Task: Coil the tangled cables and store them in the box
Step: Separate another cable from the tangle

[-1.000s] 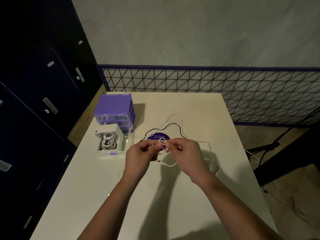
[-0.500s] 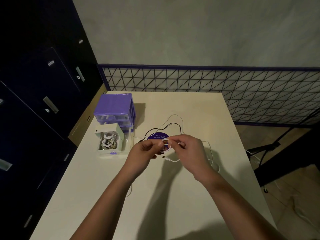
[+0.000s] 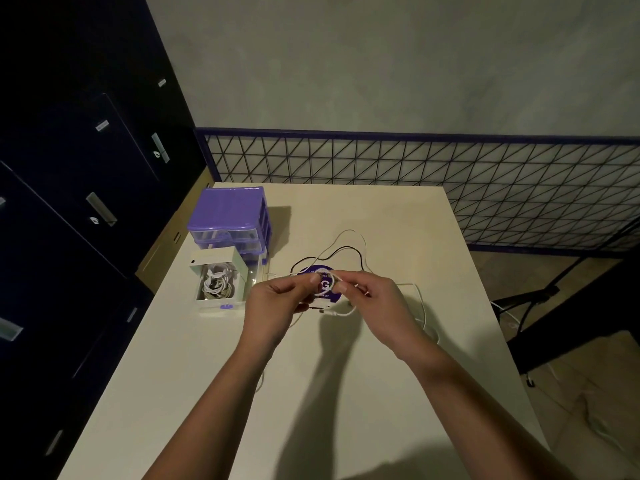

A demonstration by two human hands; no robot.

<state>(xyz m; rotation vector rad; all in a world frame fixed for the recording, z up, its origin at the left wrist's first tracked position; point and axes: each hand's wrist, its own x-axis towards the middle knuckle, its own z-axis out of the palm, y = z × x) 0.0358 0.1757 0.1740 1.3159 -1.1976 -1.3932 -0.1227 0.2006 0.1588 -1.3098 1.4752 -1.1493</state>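
White cable (image 3: 327, 271) loop pinched between left hand (image 3: 273, 306) and right hand (image 3: 375, 301), both gripping it above table (image 3: 398, 216); open box (image 3: 218, 282) at nine o'clock.

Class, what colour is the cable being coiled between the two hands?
White cable, clearest in the head view.

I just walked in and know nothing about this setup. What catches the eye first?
Two hands, left hand and right hand, pinch a small loop of white cable over the table's middle. To their left, an open white box holds coiled cables, with a purple drawer unit behind it.
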